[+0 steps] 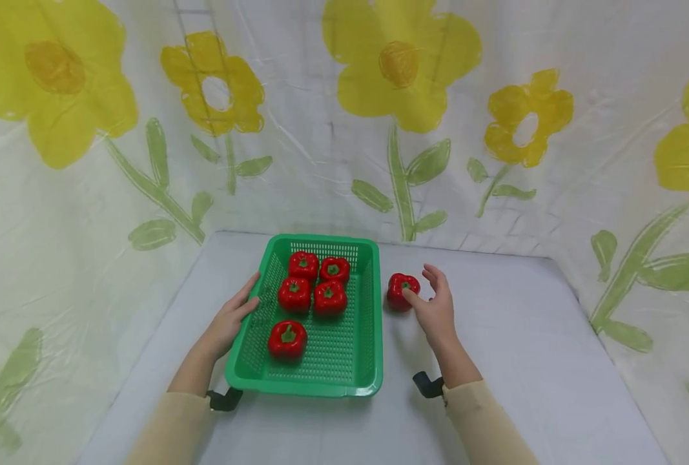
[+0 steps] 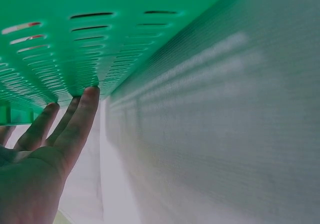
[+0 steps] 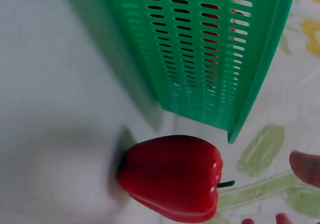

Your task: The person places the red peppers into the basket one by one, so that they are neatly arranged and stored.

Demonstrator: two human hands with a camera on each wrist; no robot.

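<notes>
A green slotted plastic basket (image 1: 369,349) holds several red bell peppers, one of them, a bell pepper (image 1: 287,341), apart from the rest near the front. Along the basket's left side lies my left hand (image 1: 228,326), its fingers extended; in the left wrist view the fingertips (image 2: 91,91) touch the slotted outer wall. To the right of the basket, another red bell pepper (image 1: 399,294) with a green stem sits on the table. My right hand (image 1: 437,313) is over its right side, thumb and fingers spread. The right wrist view shows this bell pepper (image 3: 172,179) with the fingers apart from it.
A white-covered table (image 1: 495,336) lies beneath everything. Behind it hangs a pale curtain (image 1: 309,168) printed with yellow flowers, which also borders both sides. A dark curved piece (image 1: 427,385) sticks out at the right wrist, and a similar dark piece (image 1: 225,399) at the left.
</notes>
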